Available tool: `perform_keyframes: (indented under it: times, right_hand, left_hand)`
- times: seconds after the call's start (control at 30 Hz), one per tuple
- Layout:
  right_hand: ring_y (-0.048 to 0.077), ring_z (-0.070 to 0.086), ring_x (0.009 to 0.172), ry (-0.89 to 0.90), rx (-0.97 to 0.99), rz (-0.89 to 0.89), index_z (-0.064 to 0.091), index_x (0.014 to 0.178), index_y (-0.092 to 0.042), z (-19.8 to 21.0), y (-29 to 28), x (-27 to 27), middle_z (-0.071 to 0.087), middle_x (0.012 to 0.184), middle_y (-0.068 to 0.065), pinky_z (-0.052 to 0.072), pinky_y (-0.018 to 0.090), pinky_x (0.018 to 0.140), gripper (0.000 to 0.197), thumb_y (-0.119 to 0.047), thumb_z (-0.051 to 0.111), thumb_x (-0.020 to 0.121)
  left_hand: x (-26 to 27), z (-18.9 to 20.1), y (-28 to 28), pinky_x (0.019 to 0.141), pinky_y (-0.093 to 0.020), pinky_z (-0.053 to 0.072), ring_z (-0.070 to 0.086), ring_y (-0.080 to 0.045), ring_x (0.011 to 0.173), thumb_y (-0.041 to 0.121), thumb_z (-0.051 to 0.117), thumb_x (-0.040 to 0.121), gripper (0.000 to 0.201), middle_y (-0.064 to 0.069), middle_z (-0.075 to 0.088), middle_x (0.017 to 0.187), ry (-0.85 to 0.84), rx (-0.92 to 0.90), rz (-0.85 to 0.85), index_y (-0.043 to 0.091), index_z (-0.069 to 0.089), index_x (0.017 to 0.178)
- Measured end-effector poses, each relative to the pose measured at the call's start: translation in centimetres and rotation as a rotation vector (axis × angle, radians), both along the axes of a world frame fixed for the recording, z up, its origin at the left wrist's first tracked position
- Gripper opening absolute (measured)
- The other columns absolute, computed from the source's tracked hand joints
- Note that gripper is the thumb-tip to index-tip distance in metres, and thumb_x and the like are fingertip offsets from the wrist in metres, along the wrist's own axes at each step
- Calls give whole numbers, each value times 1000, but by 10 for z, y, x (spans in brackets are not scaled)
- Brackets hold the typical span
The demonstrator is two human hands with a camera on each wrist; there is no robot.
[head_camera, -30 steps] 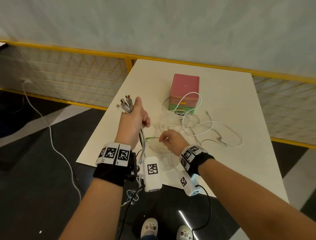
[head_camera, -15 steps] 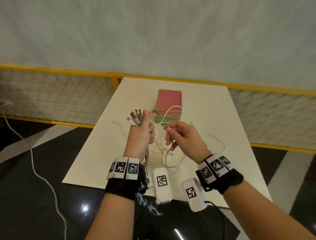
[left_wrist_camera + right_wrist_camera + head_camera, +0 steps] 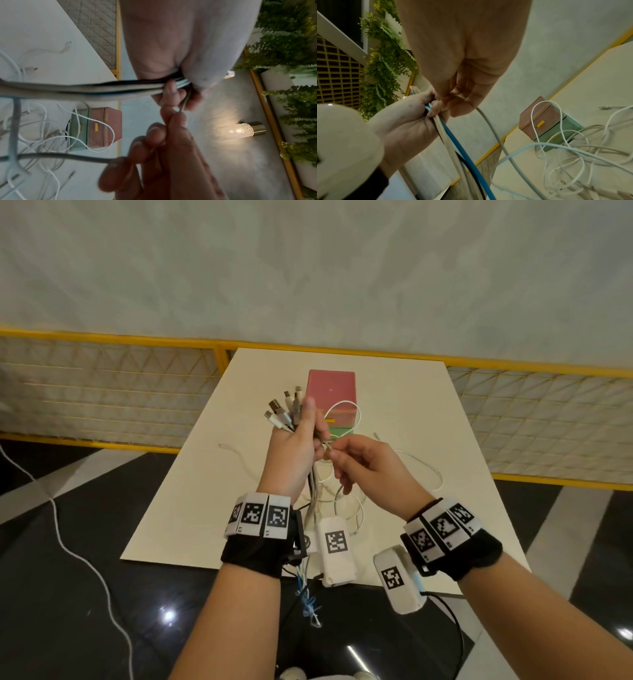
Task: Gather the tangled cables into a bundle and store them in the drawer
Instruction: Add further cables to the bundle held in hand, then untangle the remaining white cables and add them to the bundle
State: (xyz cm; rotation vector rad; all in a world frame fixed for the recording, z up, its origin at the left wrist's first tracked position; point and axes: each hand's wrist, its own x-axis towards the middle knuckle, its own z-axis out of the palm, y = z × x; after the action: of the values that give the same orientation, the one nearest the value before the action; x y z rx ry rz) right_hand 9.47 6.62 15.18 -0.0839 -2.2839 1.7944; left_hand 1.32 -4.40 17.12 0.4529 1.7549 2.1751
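My left hand (image 3: 308, 436) is raised above the white table (image 3: 205, 491) and grips a bundle of cables (image 3: 284, 414), with the plugs sticking up out of the fist. The bundle (image 3: 453, 135) includes white, black and blue cords. My right hand (image 3: 334, 455) pinches the end of a grey cable (image 3: 491, 129) right against the left fingers (image 3: 171, 88). Several loose white cables (image 3: 424, 470) lie tangled on the table and loop over the drawer box (image 3: 331, 395), which is pink on top and green below, with yellow handles.
The table's near edge (image 3: 239, 565) is close under my wrists. A yellow-framed mesh railing (image 3: 102, 392) runs behind the table. A white cord (image 3: 78, 556) trails over the dark floor at left. A lit wall lamp (image 3: 238, 130) and green foliage (image 3: 283, 47) show in the left wrist view.
My right hand picked a grey cable end off the table and raised it to the left hand's bundle. The left hand rose slightly and kept its grip.
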Motion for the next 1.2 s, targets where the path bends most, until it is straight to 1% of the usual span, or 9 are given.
perform_keyframes:
  times: [0.17,0.3,0.47,0.63,0.77,0.93,1.03,1.1,1.2]
  right_hand:
    - [20,57,57,-138,185,86,59,82,-12,-15,16,2,53,63,2,52,38,61,23,-16,44,99]
    - [13,59,63,-188,204,94,54,82,-5,-24,31,-4,56,71,7,56,33,69,23,-15,43,99]
    - [21,61,85,-322,445,54,51,88,-10,-45,57,-12,61,91,10,57,34,77,19,-19,39,99]
    - [28,65,83,-401,495,-229,59,88,-10,-59,98,-9,62,96,11,58,36,73,15,-13,46,96]
    - [24,67,86,-237,282,-412,69,84,-15,-36,107,-14,70,86,10,57,31,77,8,-15,62,89]
    - [20,64,101,55,458,-342,71,79,-11,25,90,-29,64,85,10,49,31,88,6,-13,76,76]
    - [23,65,101,165,759,-161,73,80,-7,45,71,-32,57,80,0,49,32,82,7,-13,75,77]
    - [17,64,98,274,801,-115,73,83,-8,55,62,-31,57,82,1,48,28,80,6,-12,73,79]
    - [16,62,93,336,805,-87,72,88,-10,60,61,-33,59,86,7,46,24,78,8,-15,71,82]
  left_hand:
    - [-9,21,-16,65,-32,52,49,-11,55,40,34,104,45,6,36,53,-134,284,138,20,47,66]
    - [-12,35,-31,42,-22,20,16,-9,49,38,32,106,35,3,16,60,-66,383,151,19,55,87]
    - [-9,50,-41,39,-21,17,13,-7,43,31,43,104,26,4,13,56,45,332,163,23,67,107]
    - [-16,58,-60,37,-21,16,13,-7,38,42,33,105,50,8,18,45,22,379,196,16,63,74]
    - [-19,48,-60,39,-21,18,19,-8,39,43,35,104,50,8,30,45,132,138,161,17,65,75]
    - [-7,38,-45,45,-24,31,31,-13,41,40,39,103,33,-3,65,60,257,-254,21,32,66,120]
    - [6,40,-28,77,-46,49,51,-28,56,32,40,104,39,-9,73,72,298,-315,-101,34,42,144]
    - [10,37,-18,62,-39,47,44,-19,42,27,42,104,34,-6,73,67,316,-406,-188,29,48,137]
    - [8,33,-11,44,-17,33,36,-4,35,16,46,100,21,3,63,50,308,-561,-197,14,66,93]
